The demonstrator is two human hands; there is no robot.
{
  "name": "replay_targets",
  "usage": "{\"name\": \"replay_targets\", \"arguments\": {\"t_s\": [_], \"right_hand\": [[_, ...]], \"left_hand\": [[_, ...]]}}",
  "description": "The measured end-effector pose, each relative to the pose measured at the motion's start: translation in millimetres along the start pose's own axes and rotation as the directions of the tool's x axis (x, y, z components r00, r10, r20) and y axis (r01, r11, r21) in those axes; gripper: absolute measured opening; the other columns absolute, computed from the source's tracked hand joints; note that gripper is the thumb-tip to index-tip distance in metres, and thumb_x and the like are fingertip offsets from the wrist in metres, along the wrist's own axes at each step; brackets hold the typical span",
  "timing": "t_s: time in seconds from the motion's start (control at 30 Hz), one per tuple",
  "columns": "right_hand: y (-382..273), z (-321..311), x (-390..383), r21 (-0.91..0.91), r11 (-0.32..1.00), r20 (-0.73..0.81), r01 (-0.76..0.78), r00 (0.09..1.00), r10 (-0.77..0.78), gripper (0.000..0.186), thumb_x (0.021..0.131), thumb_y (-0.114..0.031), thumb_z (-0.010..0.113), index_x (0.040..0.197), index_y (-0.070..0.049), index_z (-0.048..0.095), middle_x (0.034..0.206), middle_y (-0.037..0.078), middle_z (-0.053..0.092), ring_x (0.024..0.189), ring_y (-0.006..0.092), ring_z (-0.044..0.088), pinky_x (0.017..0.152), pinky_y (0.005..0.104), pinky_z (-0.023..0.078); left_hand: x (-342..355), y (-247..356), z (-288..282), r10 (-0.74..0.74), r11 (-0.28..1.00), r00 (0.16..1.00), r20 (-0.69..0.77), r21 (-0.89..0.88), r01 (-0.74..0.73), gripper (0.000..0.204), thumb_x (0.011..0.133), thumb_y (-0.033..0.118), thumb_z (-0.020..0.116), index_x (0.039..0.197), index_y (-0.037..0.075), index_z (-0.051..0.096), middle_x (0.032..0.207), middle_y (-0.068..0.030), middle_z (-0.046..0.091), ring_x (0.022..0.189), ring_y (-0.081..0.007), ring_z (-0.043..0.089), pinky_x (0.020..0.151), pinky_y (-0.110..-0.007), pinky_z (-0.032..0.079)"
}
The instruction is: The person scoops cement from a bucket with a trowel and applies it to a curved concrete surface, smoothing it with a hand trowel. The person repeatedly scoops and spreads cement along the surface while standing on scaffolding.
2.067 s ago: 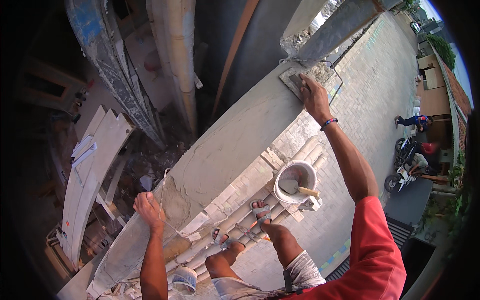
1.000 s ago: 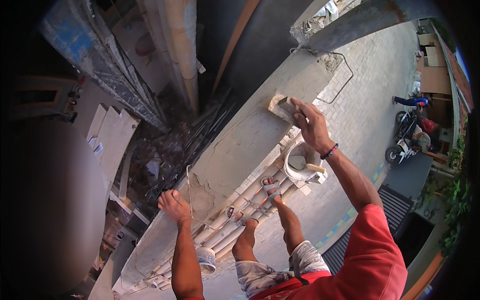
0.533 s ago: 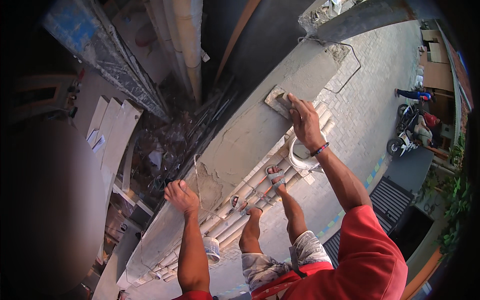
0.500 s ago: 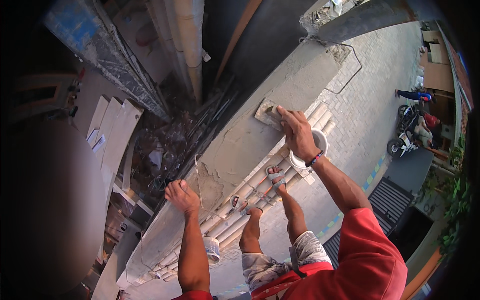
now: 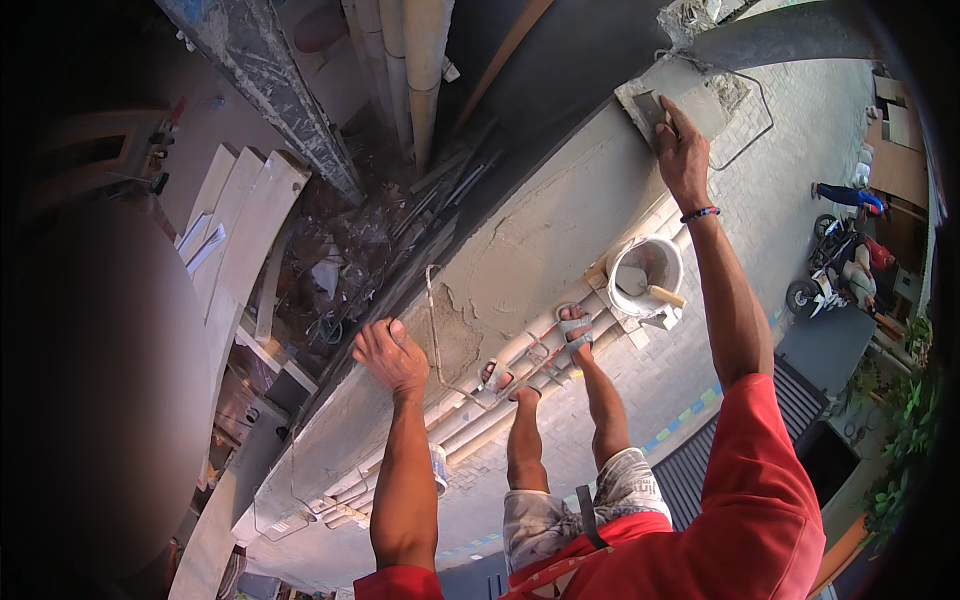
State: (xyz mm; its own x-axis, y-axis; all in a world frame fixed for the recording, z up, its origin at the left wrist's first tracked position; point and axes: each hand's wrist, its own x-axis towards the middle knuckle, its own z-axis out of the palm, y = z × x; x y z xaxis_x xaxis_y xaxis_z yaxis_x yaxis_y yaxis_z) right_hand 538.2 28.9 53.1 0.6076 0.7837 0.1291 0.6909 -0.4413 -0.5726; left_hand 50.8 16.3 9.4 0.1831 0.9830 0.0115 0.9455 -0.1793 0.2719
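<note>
My right hand (image 5: 683,155) grips the handle of a plastering float (image 5: 640,110). Its flat plate lies against the grey mortar near the far end of a long concrete ledge (image 5: 570,200). The mortar is smooth along most of the top, with a rough, broken-edged patch (image 5: 455,335) nearer me. My left hand (image 5: 392,355) rests on the ledge's left edge beside that patch, fingers slightly bent and apart, with nothing held. A bent wire (image 5: 432,325) loops up next to it. To the right of the ledge stands a white bucket (image 5: 643,275) with a wooden-handled tool (image 5: 666,296) in it.
My sandalled feet (image 5: 577,330) stand on bamboo poles (image 5: 540,350) along the ledge. Another bent wire (image 5: 765,110) juts out at the far end. Planks (image 5: 245,210) and debris (image 5: 330,265) lie left, below. Paving (image 5: 770,180), a motorcycle (image 5: 815,285) and people are at right.
My right hand has slid the float away from me along the ledge to its far end. The view has shifted, showing more of the bucket; my left hand remains at the ledge's edge.
</note>
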Motion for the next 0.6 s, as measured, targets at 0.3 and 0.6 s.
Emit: {"name": "replay_targets", "arguments": {"t_s": [0.3,0.6], "right_hand": [[-151.1,55.4,-188.5,0.294,0.94,0.461,0.174,0.836,-0.299,0.053,0.083,0.006,0.062,0.135,-0.003,0.054,0.106,0.015,0.061,0.093,0.032,0.055,0.086,0.039,0.05],[-73.5,-10.9,-143.7,0.511,0.709,0.466,-0.487,0.85,0.248,0.043,0.096,-0.016,0.06,0.135,0.001,0.055,0.107,0.013,0.064,0.09,0.0158,0.061,0.083,0.0287,0.05]], "left_hand": [[-0.7,-0.3,-0.9,0.006,1.0,1.0,-0.009,-0.021,-0.006,0.046,0.105,0.039,0.03,0.09,0.005,0.056,0.093,-0.0124,0.057,0.097,-0.0338,0.052,0.085,-0.049,0.035],[-3.0,1.3,-3.9,0.006,1.0,1.0,-0.023,-0.015,-0.006,0.042,0.105,0.036,0.032,0.09,0.005,0.056,0.092,-0.0117,0.055,0.094,-0.0331,0.051,0.084,-0.048,0.035]]}}
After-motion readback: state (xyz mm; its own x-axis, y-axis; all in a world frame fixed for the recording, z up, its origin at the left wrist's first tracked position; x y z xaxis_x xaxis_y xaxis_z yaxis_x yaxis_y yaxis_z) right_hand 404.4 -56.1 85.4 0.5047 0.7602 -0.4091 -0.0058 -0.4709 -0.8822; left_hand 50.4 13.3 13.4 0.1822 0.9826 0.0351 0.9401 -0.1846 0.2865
